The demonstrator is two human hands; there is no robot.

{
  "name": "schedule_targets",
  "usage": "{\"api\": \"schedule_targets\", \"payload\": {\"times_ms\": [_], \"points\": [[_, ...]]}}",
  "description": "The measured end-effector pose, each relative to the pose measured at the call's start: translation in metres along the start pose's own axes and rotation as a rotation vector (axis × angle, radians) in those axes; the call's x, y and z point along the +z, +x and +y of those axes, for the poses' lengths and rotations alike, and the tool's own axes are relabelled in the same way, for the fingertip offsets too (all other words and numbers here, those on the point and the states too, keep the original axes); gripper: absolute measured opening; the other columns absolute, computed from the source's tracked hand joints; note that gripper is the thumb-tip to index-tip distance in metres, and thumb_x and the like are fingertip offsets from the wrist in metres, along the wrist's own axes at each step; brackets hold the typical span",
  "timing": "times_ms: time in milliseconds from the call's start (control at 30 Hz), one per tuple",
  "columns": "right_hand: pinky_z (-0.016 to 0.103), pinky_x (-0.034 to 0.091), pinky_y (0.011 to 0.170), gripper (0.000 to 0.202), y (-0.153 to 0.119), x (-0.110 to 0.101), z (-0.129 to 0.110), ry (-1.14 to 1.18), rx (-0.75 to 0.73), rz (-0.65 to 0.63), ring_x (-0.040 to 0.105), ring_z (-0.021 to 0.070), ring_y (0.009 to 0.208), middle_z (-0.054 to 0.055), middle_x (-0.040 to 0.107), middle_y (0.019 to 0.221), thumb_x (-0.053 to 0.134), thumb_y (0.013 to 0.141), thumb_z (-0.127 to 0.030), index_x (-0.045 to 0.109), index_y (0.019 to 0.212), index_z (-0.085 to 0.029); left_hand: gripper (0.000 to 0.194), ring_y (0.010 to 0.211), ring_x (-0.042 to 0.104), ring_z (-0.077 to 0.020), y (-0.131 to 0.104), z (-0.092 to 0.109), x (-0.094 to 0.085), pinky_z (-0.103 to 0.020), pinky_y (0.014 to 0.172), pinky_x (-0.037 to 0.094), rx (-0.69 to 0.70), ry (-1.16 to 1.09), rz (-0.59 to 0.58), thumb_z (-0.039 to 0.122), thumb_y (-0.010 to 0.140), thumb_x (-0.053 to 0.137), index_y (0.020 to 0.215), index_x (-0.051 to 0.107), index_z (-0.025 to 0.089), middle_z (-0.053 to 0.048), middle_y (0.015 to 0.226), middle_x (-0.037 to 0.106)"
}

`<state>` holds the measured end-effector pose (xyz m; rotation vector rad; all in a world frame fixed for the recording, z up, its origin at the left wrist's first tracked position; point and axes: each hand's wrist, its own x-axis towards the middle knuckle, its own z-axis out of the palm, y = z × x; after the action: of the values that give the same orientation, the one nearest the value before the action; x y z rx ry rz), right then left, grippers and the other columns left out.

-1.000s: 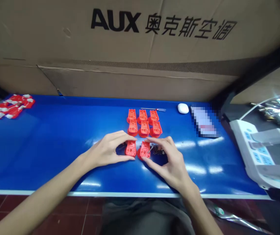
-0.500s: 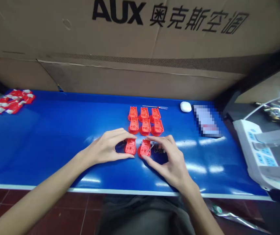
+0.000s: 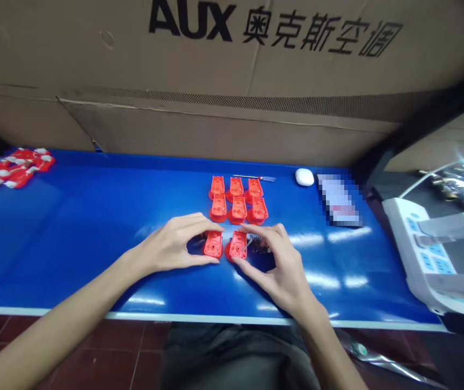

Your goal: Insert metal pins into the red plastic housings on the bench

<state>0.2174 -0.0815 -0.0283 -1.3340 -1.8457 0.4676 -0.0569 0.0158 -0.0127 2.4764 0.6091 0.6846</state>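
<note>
My left hand (image 3: pixel 177 244) grips a red plastic housing (image 3: pixel 214 245) between thumb and fingers on the blue table (image 3: pixel 93 233). Close to its right, my right hand (image 3: pixel 278 260) holds a second red housing (image 3: pixel 238 245) the same way, with a thin grey piece lying across its edge. Small dark parts (image 3: pixel 260 245) lie under the right palm, partly hidden. Just behind the hands, several more red housings (image 3: pixel 237 208) stand in two rows, open side up.
A screwdriver (image 3: pixel 256 177) lies behind the rows. Farther right are a white case (image 3: pixel 305 177), a blurred-out phone (image 3: pixel 339 200) and a white power strip (image 3: pixel 422 254). Red and white pieces (image 3: pixel 16 168) lie far left. A cardboard wall (image 3: pixel 215 124) stands behind.
The whole view has shifted slightly, so everything appears a little farther left. Both hands keep their hold on the two red housings.
</note>
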Motion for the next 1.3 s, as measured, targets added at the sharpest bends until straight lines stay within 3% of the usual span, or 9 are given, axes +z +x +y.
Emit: {"api": "schedule_targets", "payload": {"times_ms": [633, 1300], "points": [[0.05, 0.06, 0.09, 0.051, -0.0042, 0.0002, -0.0008, -0.024, 0.015, -0.004, 0.065, 0.0299, 0.105, 0.007, 0.076, 0.127, 0.079, 0.101, -0.042, 0.063, 0.149, -0.032, 0.053, 0.112, 0.078, -0.027, -0.0017, -0.003, -0.0026, -0.038, 0.1, 0.062, -0.007, 0.014, -0.007, 0.044, 0.093, 0.089, 0.138, 0.072, 0.021, -0.011, 0.124, 0.079], [0.047, 0.059, 0.092, 0.051, -0.0021, 0.0021, -0.0003, -0.012, 0.005, 0.001, 0.065, 0.0289, 0.11, 0.006, 0.076, 0.13, 0.081, 0.1, -0.04, 0.064, 0.147, -0.033, 0.052, 0.113, 0.077, -0.0269, -0.0058, 0.0016, -0.0065, -0.037, 0.1, 0.061, -0.005, 0.013, -0.015, 0.041, 0.094, 0.089, 0.139, 0.072, 0.021, -0.011, 0.125, 0.08]]}}
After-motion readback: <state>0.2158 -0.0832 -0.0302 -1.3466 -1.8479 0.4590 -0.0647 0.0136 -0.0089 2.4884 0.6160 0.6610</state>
